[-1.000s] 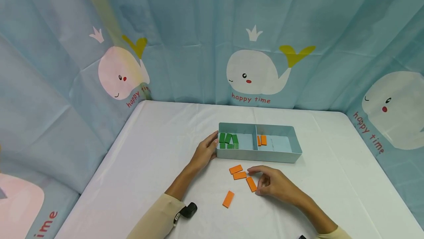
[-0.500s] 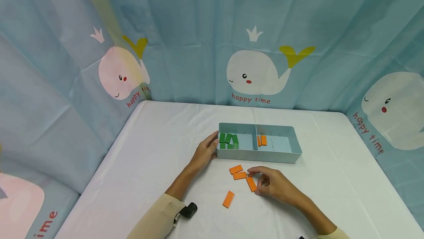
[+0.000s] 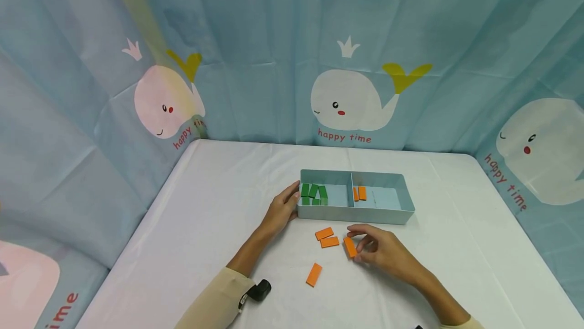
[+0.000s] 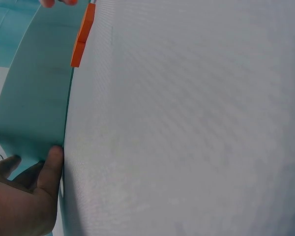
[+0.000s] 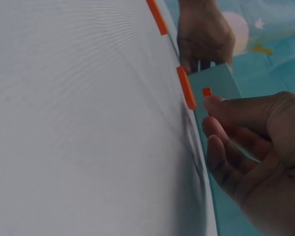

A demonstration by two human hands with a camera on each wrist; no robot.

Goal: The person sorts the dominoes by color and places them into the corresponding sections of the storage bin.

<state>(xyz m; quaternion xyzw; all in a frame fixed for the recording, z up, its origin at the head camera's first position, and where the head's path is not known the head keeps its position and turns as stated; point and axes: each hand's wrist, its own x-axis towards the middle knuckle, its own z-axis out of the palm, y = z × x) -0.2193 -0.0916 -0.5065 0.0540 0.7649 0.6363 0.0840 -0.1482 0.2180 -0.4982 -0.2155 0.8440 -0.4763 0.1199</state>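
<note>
My right hand [image 3: 388, 253] pinches a flat orange block [image 3: 350, 247] by thumb and fingers, tilted in front of the box. In the right wrist view only a small end of that orange block [image 5: 207, 92] shows past the thumb. My left hand [image 3: 278, 213] rests its fairly straight fingers against the left end of a blue-grey divided box [image 3: 360, 214]. Several green blocks [image 3: 314, 190] lie in the left compartment. Orange blocks [image 3: 362, 193] stand near the divider in the right compartment, one partly hidden by it.
Two touching orange blocks [image 3: 329, 242] lie on the white tablecloth [image 3: 219, 192] before the box. A single orange block [image 3: 314, 275] lies nearer to me. A whale-print curtain [image 3: 260, 101] rises behind the table.
My right hand has lifted the orange block off the cloth, a little up and to the right, away from the pair. The left hand and the box stay where they were.
</note>
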